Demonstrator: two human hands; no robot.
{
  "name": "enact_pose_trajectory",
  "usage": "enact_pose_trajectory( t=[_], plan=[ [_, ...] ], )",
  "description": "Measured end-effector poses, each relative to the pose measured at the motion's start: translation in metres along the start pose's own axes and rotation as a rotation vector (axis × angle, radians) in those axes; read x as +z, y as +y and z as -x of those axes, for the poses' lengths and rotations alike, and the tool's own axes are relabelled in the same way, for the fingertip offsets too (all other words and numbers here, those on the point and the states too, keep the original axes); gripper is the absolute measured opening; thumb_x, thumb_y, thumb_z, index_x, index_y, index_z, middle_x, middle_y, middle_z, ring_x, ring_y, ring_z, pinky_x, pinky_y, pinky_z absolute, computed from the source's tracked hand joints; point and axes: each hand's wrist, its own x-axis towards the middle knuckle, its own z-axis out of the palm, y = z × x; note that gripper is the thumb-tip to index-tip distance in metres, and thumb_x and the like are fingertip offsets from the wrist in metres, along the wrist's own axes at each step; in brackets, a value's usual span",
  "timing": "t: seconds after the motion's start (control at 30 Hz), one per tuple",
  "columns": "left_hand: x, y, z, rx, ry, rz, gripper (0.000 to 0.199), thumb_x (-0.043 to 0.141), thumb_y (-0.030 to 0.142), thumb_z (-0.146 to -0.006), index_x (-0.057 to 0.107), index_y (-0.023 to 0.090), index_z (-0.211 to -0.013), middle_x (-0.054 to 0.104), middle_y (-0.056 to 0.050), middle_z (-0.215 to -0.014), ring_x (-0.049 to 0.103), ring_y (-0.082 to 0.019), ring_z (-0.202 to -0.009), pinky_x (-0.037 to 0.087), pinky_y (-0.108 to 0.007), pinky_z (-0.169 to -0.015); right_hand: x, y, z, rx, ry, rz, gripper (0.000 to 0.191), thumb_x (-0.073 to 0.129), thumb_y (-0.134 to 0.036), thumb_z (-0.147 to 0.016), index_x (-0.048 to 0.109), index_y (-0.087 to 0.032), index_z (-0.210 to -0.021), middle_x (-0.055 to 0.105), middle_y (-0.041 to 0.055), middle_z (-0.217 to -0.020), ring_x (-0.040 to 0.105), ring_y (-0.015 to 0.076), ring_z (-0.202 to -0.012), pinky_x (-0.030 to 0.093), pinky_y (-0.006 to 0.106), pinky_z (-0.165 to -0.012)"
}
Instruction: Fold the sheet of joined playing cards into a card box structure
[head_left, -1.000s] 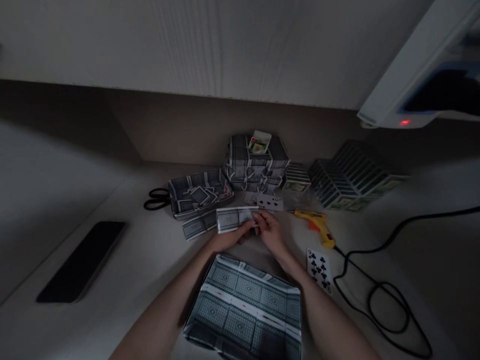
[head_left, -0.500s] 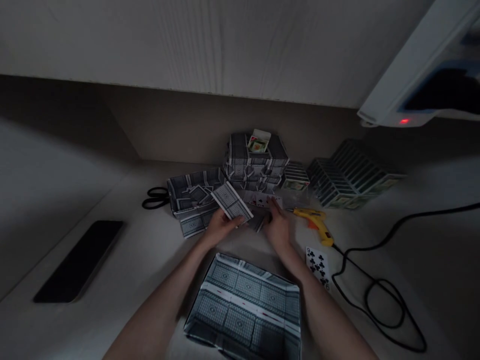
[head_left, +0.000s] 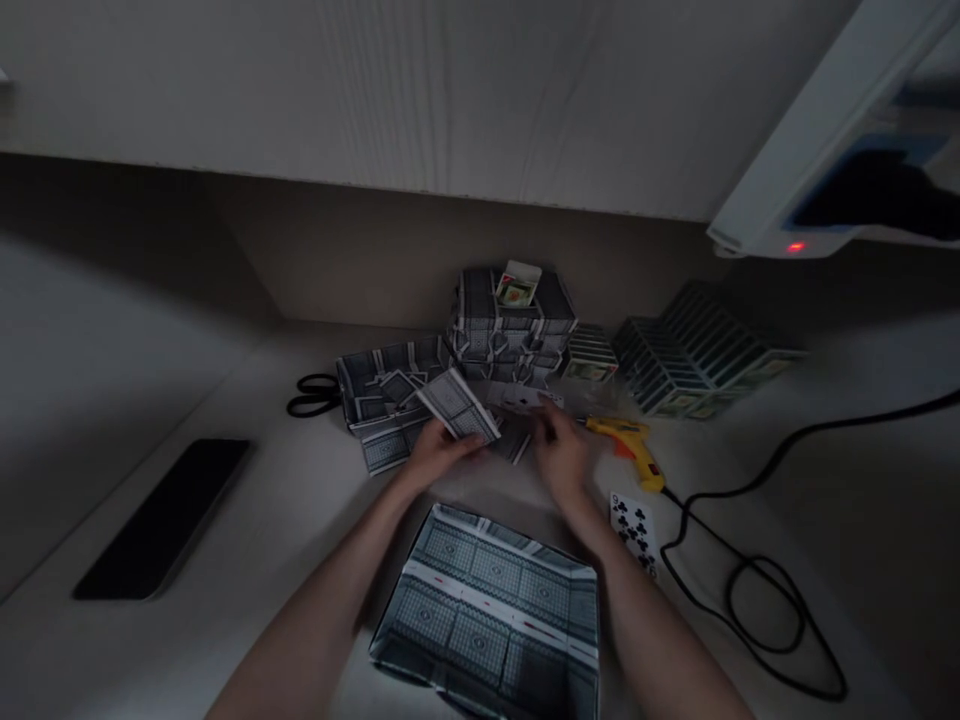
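My left hand grips a piece made of playing cards, patterned backs facing up, tilted above the table. My right hand is to its right, fingers partly curled and apart, with nothing visible in them. Its fingertips are close to a row of face-up playing cards. Between the hands lies another card piece, partly hidden. In front of me sits a box built of playing cards. Just right of my right hand lies a yellow glue gun.
An open card tray holds loose cards, with black scissors on its left. Behind stand stacked card blocks and several card packs. A phone, a nine of clubs and a black cord lie around. A shelf edge overhangs.
My right hand has drawn slightly right and back from the face-up cards. My left hand and the card piece in it have shifted a little to the left.
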Motion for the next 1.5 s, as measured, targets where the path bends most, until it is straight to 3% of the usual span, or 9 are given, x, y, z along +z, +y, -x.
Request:
enact_pose_trajectory(
  t=[0.07, 0.17, 0.27, 0.43, 0.57, 0.7, 0.9, 1.1, 1.5],
  plan=[
    [0.0, 0.001, 0.0, 0.023, 0.042, -0.031, 0.05, 0.071, 0.03, -0.056, 0.052, 0.018, -0.101, 0.064, 0.0, -0.08, 0.056, -0.013, -0.057, 0.043, -0.023, -0.048, -0.001, 0.0, -0.002, 0.004, 0.023, -0.088, 0.029, 0.045, -0.021, -0.078, 0.062, -0.018, -0.101, 0.064, 0.0073, -0.093, 0.058, 0.0166, -0.084, 0.045, 0.03, -0.077],
    [0.0, 0.004, 0.0, 0.061, 0.034, -0.087, 0.047, 0.069, 0.03, -0.059, 0.053, 0.018, -0.102, 0.064, -0.002, -0.088, 0.057, -0.015, -0.069, 0.044, -0.024, -0.059, -0.004, -0.001, -0.005, 0.052, 0.094, -0.192, 0.019, 0.051, -0.029, -0.076, 0.066, -0.018, -0.082, 0.063, 0.0064, -0.085, 0.057, 0.0167, -0.082, 0.044, 0.03, -0.076],
    [-0.002, 0.007, 0.0, 0.075, -0.03, -0.147, 0.031, 0.065, 0.032, -0.062, 0.061, 0.016, -0.089, 0.064, -0.003, -0.087, 0.056, -0.018, -0.081, 0.043, -0.027, -0.072, -0.005, -0.002, -0.008, 0.206, 0.137, -0.316, 0.022, 0.053, -0.038, -0.074, 0.063, -0.017, -0.074, 0.062, 0.0058, -0.074, 0.056, 0.0171, -0.073, 0.045, 0.03, -0.069],
    [-0.011, 0.008, -0.003, 0.165, -0.078, -0.282, 0.016, 0.067, 0.027, -0.056, 0.057, 0.015, -0.058, 0.057, 0.0, -0.078, 0.052, -0.018, -0.082, 0.039, -0.024, -0.073, 0.001, -0.005, -0.01, 0.561, 0.039, -0.798, 0.026, 0.056, -0.042, -0.07, 0.055, -0.019, -0.081, 0.062, 0.0018, -0.067, 0.055, 0.014, -0.053, 0.046, 0.026, -0.048],
    [-0.017, 0.006, -0.003, 0.073, -0.004, -0.147, 0.024, 0.065, 0.024, -0.057, 0.055, 0.019, -0.078, 0.057, 0.003, -0.078, 0.053, -0.016, -0.076, 0.04, -0.024, -0.068, 0.0, -0.006, -0.013, 0.674, -0.005, -1.124, 0.028, 0.067, -0.034, -0.062, 0.054, -0.02, -0.083, 0.064, -0.0006, -0.068, 0.059, 0.0136, -0.052, 0.05, 0.026, -0.049],
    [-0.019, 0.005, -0.003, -0.022, -0.01, 0.054, 0.043, 0.063, 0.022, -0.058, 0.054, 0.022, -0.1, 0.06, 0.0, -0.093, 0.057, -0.017, -0.079, 0.043, -0.026, -0.069, -0.005, -0.006, -0.014, 0.707, -0.098, -1.29, 0.025, 0.068, -0.029, -0.062, 0.054, -0.02, -0.081, 0.066, -0.0023, -0.066, 0.064, 0.0145, -0.056, 0.053, 0.027, -0.052],
    [-0.019, 0.005, -0.005, -0.084, -0.022, 0.221, 0.043, 0.063, 0.018, -0.058, 0.057, 0.02, -0.1, 0.062, -0.003, -0.098, 0.06, -0.02, -0.084, 0.045, -0.03, -0.074, -0.003, -0.007, -0.013, 0.676, -0.162, -1.273, 0.027, 0.069, -0.031, -0.062, 0.056, -0.02, -0.085, 0.067, -0.0011, -0.072, 0.064, 0.0153, -0.058, 0.053, 0.027, -0.049],
    [-0.019, 0.005, -0.006, -0.105, 0.028, 0.241, 0.044, 0.067, 0.02, -0.055, 0.059, 0.018, -0.099, 0.064, -0.005, -0.096, 0.062, -0.02, -0.08, 0.047, -0.031, -0.072, -0.003, -0.011, -0.01, 0.64, -0.187, -1.155, 0.029, 0.069, -0.032, -0.062, 0.058, -0.02, -0.086, 0.067, 0.0001, -0.074, 0.063, 0.0158, -0.06, 0.053, 0.028, -0.051],
    [-0.018, 0.0, -0.005, -0.078, 0.22, 0.067, 0.038, 0.072, 0.027, -0.054, 0.062, 0.016, -0.089, 0.065, -0.002, -0.077, 0.06, -0.016, -0.07, 0.044, -0.027, -0.068, -0.013, -0.002, -0.009, 0.554, -0.493, -0.927, 0.028, 0.065, -0.041, -0.063, 0.056, -0.015, -0.059, 0.058, -0.0015, -0.048, 0.049, 0.0089, -0.039, 0.037, 0.02, -0.039]
  ],
)
